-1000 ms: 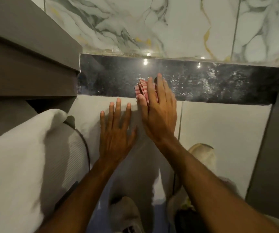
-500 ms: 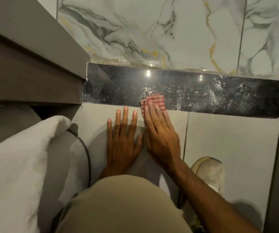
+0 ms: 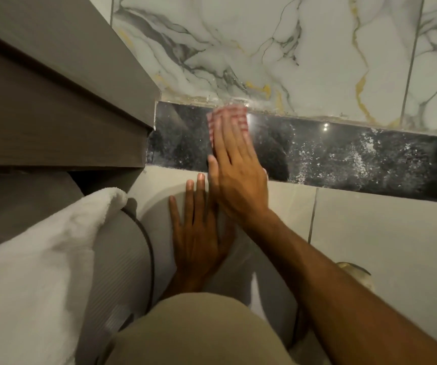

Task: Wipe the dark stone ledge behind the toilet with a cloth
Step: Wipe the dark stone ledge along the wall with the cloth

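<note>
The dark stone ledge [image 3: 343,159] runs left to right below the marble wall, speckled with white residue on its right part. A red-and-white checked cloth [image 3: 229,117] lies on the ledge near its back edge, blurred by motion. My right hand [image 3: 235,175] presses flat on the cloth with fingers stretched toward the wall. My left hand [image 3: 196,233] lies flat, fingers spread, on the pale tile face below the ledge, holding nothing.
A grey cabinet [image 3: 54,106] juts out at the left, ending at the ledge's left end. A white towel [image 3: 35,272] and a ribbed grey surface [image 3: 122,264] sit at lower left. My knee in beige fabric [image 3: 193,330] fills the bottom. The marble wall [image 3: 291,48] rises behind.
My right hand has pushed the cloth from the ledge's front edge up to its back edge, slightly leftward. My left hand stays flat on the tile. The view has shifted closer.
</note>
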